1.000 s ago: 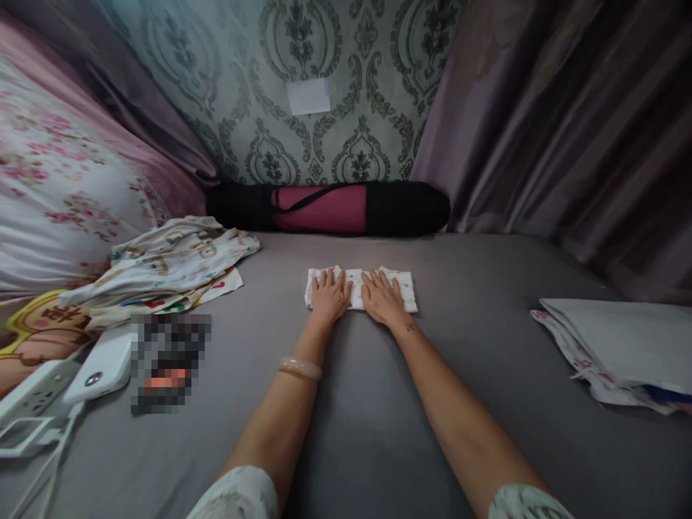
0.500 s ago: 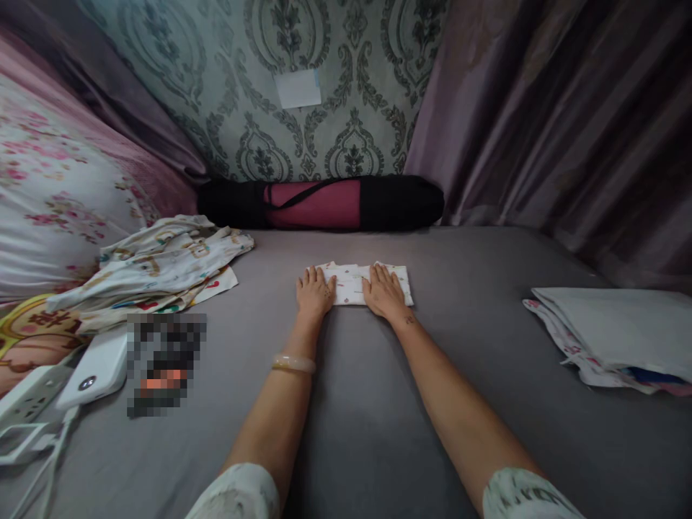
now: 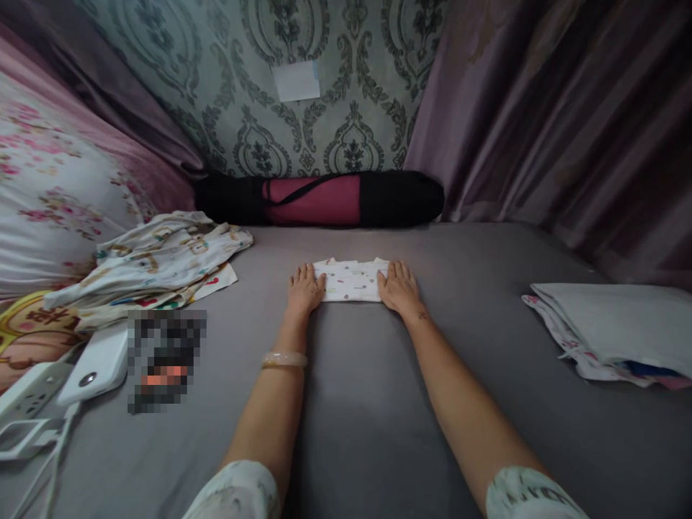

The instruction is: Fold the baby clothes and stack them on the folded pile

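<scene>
A small white garment [image 3: 351, 281] with a scattered print lies folded into a flat rectangle on the grey bed sheet [image 3: 362, 382]. My left hand [image 3: 306, 287] rests flat over its left end, fingers stretched out and thumb on the cloth. Over the right end lies my right hand [image 3: 398, 285], also flat with the thumb pointing inward. Both hands cover the ends of the garment, and its middle shows between them. A pale bangle [image 3: 284, 360] circles my left wrist.
Rumpled printed clothes [image 3: 173, 252] lie at the left, near a white power bank [image 3: 97, 367], a power strip [image 3: 35, 393] and a blurred-out item [image 3: 166, 360]. A stack of folded cloth [image 3: 621, 324] sits at right. A black and red bag [image 3: 318, 200] lies along the wall.
My hands have slid apart, the left one leftward and the right one rightward, toward the garment's ends. More of its middle shows now.
</scene>
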Action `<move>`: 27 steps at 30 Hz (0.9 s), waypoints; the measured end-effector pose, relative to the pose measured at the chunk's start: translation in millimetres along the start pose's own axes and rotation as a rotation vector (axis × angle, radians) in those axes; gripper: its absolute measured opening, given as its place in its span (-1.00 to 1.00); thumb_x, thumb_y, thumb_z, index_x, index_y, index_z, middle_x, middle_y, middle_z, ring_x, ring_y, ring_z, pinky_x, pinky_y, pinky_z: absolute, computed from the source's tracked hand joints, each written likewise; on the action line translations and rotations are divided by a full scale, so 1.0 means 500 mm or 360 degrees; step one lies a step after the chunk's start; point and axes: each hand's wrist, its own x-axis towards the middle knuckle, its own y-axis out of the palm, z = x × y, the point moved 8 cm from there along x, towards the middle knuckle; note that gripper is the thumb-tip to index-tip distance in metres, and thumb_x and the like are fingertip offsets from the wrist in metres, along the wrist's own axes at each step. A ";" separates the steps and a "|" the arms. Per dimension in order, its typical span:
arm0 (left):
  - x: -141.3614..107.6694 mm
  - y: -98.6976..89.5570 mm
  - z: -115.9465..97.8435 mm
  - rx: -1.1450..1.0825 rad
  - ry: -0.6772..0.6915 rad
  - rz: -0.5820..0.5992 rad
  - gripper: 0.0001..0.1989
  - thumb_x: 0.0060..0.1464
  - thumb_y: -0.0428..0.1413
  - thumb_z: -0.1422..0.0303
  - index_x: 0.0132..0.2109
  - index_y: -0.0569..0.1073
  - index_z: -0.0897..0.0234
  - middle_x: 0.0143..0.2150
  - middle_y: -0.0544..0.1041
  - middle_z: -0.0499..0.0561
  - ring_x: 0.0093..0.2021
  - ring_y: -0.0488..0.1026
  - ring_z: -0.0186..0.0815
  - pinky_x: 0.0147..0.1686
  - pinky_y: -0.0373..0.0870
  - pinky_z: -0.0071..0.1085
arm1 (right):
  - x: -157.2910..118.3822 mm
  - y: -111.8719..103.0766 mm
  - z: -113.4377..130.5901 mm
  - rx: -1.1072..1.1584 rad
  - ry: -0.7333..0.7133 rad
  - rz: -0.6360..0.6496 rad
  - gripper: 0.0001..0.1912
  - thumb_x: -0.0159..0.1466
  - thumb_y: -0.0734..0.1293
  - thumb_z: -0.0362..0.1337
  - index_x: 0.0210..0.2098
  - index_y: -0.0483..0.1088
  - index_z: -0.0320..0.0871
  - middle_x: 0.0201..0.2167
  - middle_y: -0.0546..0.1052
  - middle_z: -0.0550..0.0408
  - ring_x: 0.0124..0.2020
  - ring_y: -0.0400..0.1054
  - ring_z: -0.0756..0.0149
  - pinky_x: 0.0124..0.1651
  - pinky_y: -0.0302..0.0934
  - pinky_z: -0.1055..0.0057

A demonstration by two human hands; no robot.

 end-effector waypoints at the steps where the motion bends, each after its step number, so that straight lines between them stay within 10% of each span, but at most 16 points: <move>1: -0.001 0.000 0.000 -0.0010 -0.0001 0.0007 -0.29 0.26 -0.36 0.08 0.39 -0.02 0.48 0.43 -0.03 0.18 0.41 -0.10 -0.05 0.34 -0.13 -0.08 | 0.000 0.000 0.000 0.0006 0.0001 0.0003 -0.31 0.40 -0.08 -0.10 0.32 0.02 -0.50 0.36 0.05 -0.24 0.38 -0.18 0.01 0.35 -0.26 0.15; 11: -0.008 -0.045 -0.030 0.0106 0.0164 -0.0313 -0.33 0.29 -0.40 0.12 0.36 0.08 0.45 0.41 0.03 0.16 0.42 -0.13 -0.09 0.35 -0.19 -0.12 | 0.011 -0.024 -0.013 0.0103 0.0041 0.0018 -0.30 0.40 -0.11 -0.07 0.34 -0.03 -0.48 0.37 0.01 -0.23 0.39 -0.22 0.04 0.35 -0.27 0.13; 22: 0.005 0.001 -0.016 0.0050 0.0155 0.0007 -0.31 0.30 -0.36 0.10 0.37 0.02 0.54 0.42 -0.02 0.26 0.40 -0.08 -0.05 0.34 -0.13 -0.10 | 0.000 -0.012 -0.012 0.0019 0.0002 0.0020 -0.34 0.41 -0.06 -0.11 0.32 0.03 -0.50 0.35 0.06 -0.24 0.37 -0.15 0.02 0.34 -0.24 0.18; 27: -0.008 -0.041 -0.036 0.0169 0.0159 -0.0267 -0.32 0.30 -0.39 0.11 0.35 0.10 0.51 0.40 0.04 0.24 0.42 -0.13 -0.05 0.35 -0.23 -0.08 | 0.002 -0.035 0.015 -0.0005 -0.0046 -0.0060 -0.34 0.41 -0.06 -0.12 0.32 0.04 -0.49 0.36 0.05 -0.24 0.38 -0.19 0.03 0.36 -0.31 0.13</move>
